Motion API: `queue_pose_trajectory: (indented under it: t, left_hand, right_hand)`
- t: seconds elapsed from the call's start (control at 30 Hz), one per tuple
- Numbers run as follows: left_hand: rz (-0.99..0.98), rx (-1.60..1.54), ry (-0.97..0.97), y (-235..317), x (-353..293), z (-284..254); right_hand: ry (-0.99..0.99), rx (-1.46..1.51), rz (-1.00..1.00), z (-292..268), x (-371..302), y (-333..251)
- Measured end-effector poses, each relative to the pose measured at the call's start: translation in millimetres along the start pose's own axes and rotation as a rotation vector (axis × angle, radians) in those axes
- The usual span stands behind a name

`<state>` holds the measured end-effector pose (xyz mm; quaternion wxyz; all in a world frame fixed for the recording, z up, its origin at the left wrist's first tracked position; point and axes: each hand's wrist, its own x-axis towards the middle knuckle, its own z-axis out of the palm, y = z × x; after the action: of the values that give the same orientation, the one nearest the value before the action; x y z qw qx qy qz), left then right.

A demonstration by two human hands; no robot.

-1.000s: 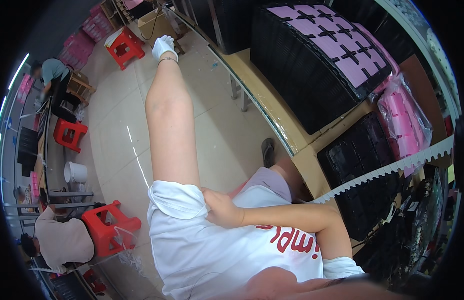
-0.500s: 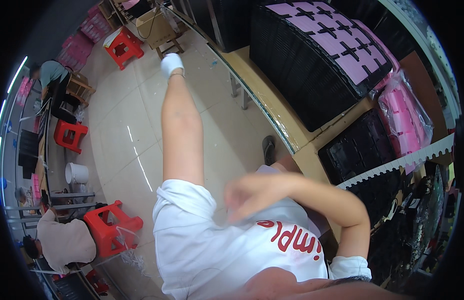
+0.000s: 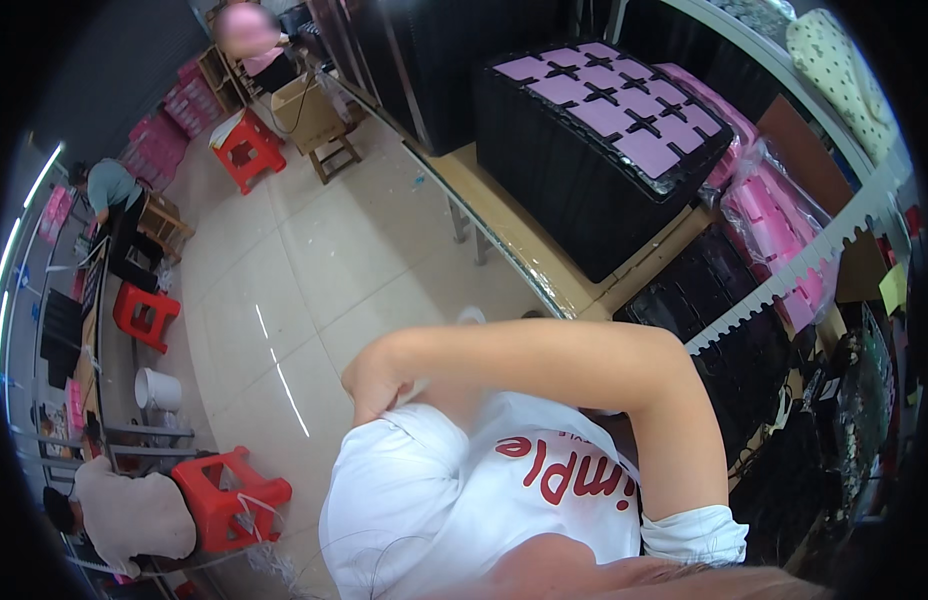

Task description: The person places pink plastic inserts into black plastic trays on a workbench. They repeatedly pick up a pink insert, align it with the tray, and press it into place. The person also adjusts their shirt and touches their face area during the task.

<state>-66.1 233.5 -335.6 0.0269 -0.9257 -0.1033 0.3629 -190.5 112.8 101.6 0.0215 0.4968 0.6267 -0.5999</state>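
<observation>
Right hand (image 3: 379, 375): pinching sleeve (image 3: 392, 468), seven o'clock!
Left hand (image 3: 471, 314): mostly hidden, can't tell.
Cuff risk: hard tugging could stretch it.

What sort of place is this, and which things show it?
Probably a small workshop or packing room: what looks like a tall stack of black trays stands on a workbench, pink goods in clear plastic lie to its right, and a co-worker bends forward at the left.

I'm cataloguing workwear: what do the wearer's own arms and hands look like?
Short white sleeves: left sleeve loose, right sleeve with a folded cuff. The right hand shows no glove or bracelet; the left hand is too hidden to describe.
</observation>
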Motion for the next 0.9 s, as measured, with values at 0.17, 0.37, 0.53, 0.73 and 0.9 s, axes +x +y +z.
queue_pose_trajectory:
  t: [0.17, 0.37, 0.53, 0.73, 0.9]
  left_hand:
    - [-0.030, -0.073, -0.033, -5, -21, 3]
    - [-0.058, -0.123, -0.027, -18, -33, 6]
    - [-0.071, -0.154, -0.014, -27, -39, 5]
    - [-0.077, -0.173, -0.017, -29, -45, 6]
    - [-0.094, -0.177, -0.029, -38, -49, 10]
  right_hand:
    - [0.046, -0.219, -0.130, 25, 38, -2]
    - [0.203, -0.538, -0.377, 39, 20, -34]
    - [0.409, -0.619, -0.482, 56, 20, -38]
    - [-0.199, -0.035, -0.195, 25, 5, -46]
    - [-0.119, -0.026, -0.201, 39, 7, -47]
